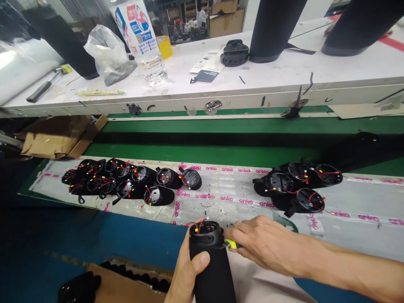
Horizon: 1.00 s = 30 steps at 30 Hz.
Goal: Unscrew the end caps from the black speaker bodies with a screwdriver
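My left hand (191, 271) is wrapped round a black, fabric-covered cylindrical speaker body (213, 269), its thumb across the near side. The open end points up, and thin red and black wires (200, 227) with small connectors stick out of it. Closed on a small yellow-and-black tool (232, 243), my right hand (252, 240) is at the right side of the rim. The tool's tip is against or very close to the rim; its exact kind is hard to make out. Beyond both hands, more speaker bodies (164, 197) with loose wires lie in a group at left.
Another group of speaker bodies (311, 202) lies at right on the covered bench (221, 206). A green belt (189, 151) runs behind. On the white shelf (176, 90) stand a water bottle (148, 50), a black ring part (235, 53) and tall black cylinders (274, 29). A cardboard box (123, 286) sits below left.
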Available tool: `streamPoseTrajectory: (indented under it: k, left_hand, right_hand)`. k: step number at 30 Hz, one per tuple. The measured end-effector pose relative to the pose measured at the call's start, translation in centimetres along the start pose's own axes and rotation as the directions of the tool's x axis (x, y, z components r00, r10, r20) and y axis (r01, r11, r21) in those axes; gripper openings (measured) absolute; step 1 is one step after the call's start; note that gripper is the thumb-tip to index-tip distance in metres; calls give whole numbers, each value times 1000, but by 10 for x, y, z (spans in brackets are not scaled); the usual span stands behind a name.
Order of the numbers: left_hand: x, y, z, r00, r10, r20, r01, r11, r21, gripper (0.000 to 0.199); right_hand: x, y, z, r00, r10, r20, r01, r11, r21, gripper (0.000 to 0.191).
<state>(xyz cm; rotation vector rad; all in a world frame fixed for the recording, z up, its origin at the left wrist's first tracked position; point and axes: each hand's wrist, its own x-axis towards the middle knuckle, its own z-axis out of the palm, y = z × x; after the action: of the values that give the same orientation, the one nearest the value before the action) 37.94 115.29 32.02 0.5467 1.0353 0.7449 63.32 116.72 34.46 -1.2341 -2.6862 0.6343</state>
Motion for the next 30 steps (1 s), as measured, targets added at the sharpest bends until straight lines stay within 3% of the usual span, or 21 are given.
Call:
streamPoseTrajectory:
  k: [3, 7, 17, 22, 30]
  left_hand:
    - [0, -2, -2, 1000, -16, -11, 16, 1000, -6, 88]
    - [2, -5, -3, 1000, -19, -19, 19, 1000, -22, 90]
    - [1, -3, 0, 999, -9, -33, 9, 1000, -4, 87]
    - [-3, -1, 4, 999, 20, -43, -18, 999, 40, 83]
    - [-8, -1, 8, 995, 29, -93, -17, 991, 133, 84]
  right_hand:
    - [0, 0, -4, 997, 20, 69, -22, 1000, 16, 12]
    - [1, 1, -5, 998, 23, 56, -23, 1000, 10, 12]
    - [1, 0, 1, 993, -37, -115, 17, 986, -168, 9]
    - [0, -1, -3, 994, -84, -63, 70, 977, -203, 2]
    - [0, 1, -5, 994, -101, 32, 106, 973, -207, 5]
